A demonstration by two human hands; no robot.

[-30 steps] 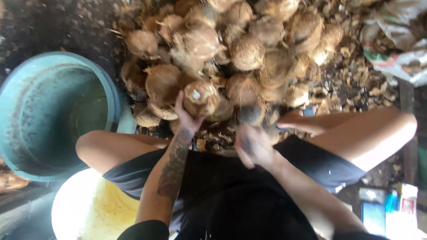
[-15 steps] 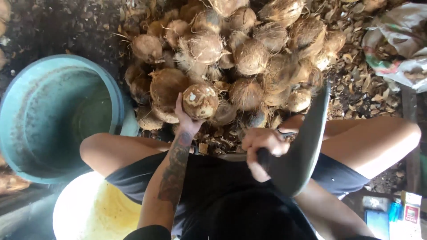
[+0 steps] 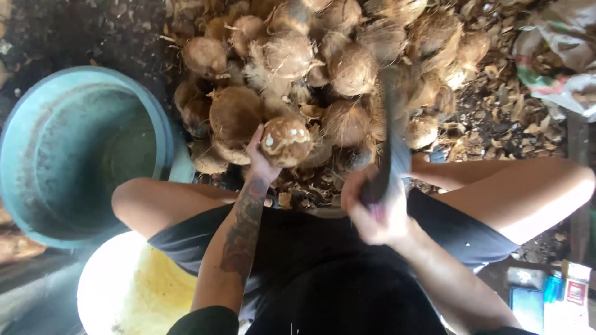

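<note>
My left hand (image 3: 259,162) grips a husked brown coconut (image 3: 287,141) from below and the left, held out in front of my knees. My right hand (image 3: 371,211) is closed around the handle of a long dark machete (image 3: 391,133). Its blurred blade points away from me, just right of the coconut. A large pile of husked coconuts (image 3: 323,62) lies on the ground beyond both hands.
A big teal tub (image 3: 37,155) stands at the left beside my left knee. A white bucket (image 3: 108,291) with yellowish contents sits below it. Husk scraps (image 3: 490,111) cover the ground at right, next to a cloth sack (image 3: 559,56).
The machete has swung from hanging down at my right side to pointing forward beside the coconut. My left hand keeps the coconut in nearly the same place.
</note>
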